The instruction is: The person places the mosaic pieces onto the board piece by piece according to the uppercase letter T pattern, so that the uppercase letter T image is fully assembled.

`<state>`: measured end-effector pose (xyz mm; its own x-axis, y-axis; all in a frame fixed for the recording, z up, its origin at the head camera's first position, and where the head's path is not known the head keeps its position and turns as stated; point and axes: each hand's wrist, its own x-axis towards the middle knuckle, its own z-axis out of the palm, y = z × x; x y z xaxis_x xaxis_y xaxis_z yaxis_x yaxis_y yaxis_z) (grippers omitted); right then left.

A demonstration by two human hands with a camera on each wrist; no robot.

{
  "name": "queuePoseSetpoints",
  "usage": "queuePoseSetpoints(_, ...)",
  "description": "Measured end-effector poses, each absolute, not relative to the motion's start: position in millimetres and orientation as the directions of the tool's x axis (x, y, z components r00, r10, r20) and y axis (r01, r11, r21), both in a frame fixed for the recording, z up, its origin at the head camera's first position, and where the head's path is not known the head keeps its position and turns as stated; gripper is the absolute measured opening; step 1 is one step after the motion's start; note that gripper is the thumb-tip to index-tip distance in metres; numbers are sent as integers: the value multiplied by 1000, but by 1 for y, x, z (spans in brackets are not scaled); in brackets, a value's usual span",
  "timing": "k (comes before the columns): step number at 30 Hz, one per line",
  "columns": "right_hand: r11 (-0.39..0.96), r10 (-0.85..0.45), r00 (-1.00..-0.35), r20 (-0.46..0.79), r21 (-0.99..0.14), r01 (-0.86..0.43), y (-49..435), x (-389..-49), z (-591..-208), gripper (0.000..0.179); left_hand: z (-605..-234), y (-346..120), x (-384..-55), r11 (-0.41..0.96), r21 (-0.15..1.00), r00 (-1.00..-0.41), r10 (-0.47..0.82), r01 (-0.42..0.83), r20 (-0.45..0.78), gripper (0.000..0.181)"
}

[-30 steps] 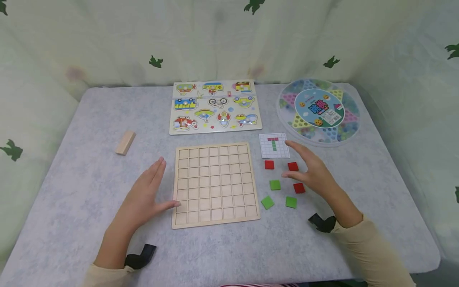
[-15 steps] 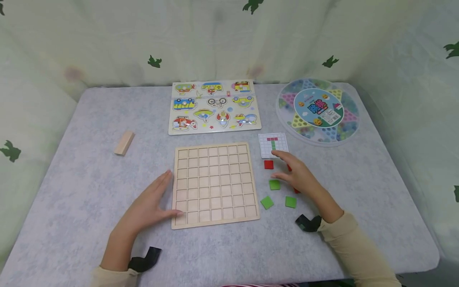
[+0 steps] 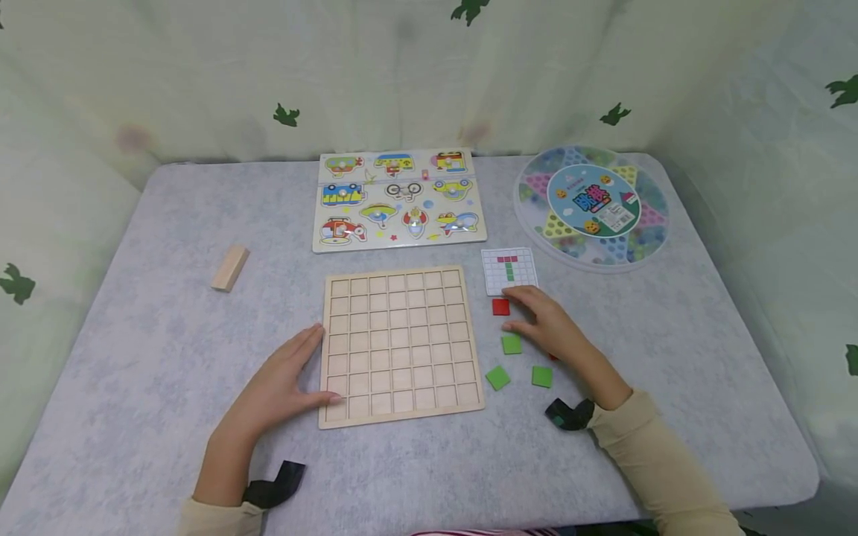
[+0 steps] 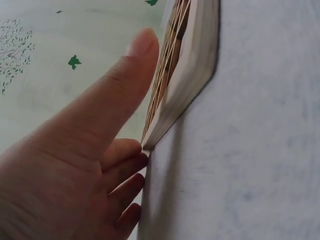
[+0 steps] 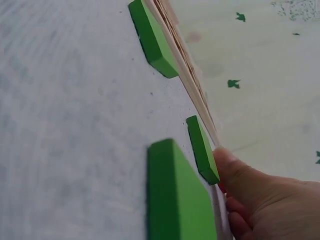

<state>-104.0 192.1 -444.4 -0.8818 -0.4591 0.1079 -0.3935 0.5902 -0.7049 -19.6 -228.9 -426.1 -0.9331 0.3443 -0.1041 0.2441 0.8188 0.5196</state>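
Observation:
A square wooden grid board [image 3: 402, 350] lies at the middle of the table. My left hand [image 3: 281, 383] is at its left edge, fingers straight and thumb over the lower left corner; the left wrist view shows the fingertips by the board's side [image 4: 187, 90]. My right hand [image 3: 553, 327] is over the loose tiles, thumb and forefinger spread on either side of a red tile [image 3: 500, 307]. Close below sit a green tile [image 3: 512, 345] and two more green tiles, left [image 3: 498, 377] and right [image 3: 541, 377]. A second red tile [image 3: 553, 356] barely shows under the hand.
Above the right hand lies a pattern card [image 3: 499, 279] with a red and green T. A vehicle peg puzzle [image 3: 402, 242] and a round Chinese checkers set [image 3: 593, 201] lie at the back. A wooden block [image 3: 231, 268] lies at the left.
My right hand has moved left and slightly down to the red tile beside the card, covering another red tile. My left hand has moved down and right to the board's edge.

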Motion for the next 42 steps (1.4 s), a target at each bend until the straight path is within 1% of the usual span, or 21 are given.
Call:
queuePoseSetpoints(17,640,-416,-903,105,-672,-373,184,-106,-444,29,-429,-237,-17,775,588,-933,348,232,-91,103)
queuePoseSetpoints(21,637,-420,-900,120,-667,-386,185,-106,-438,29,-430,-237,-17,771,594,-933,348,228,-94,103)
queuePoseSetpoints(26,622,-420,-888,188,-653,-432,183,-105,-422,33,-431,-237,-18,764,604,-933,348,225,-93,103)
queuePoseSetpoints(30,559,-425,-855,299,-655,-507,170,-106,-404,35,-432,-237,-17,754,618,-934,347,224,-84,102)
queuePoseSetpoints(35,414,-434,-770,467,-656,-631,139,-112,-383,34,-435,-238,-17,744,629,-935,348,227,-73,101)
queuePoseSetpoints(38,343,-441,-736,514,-661,-667,116,-117,-378,33,-436,-238,-17,735,639,-935,347,227,-67,100)
queuePoseSetpoints(42,277,-449,-722,526,-687,-672,85,-125,-380,32,-436,-238,-17,724,652,-936,348,225,-62,98)
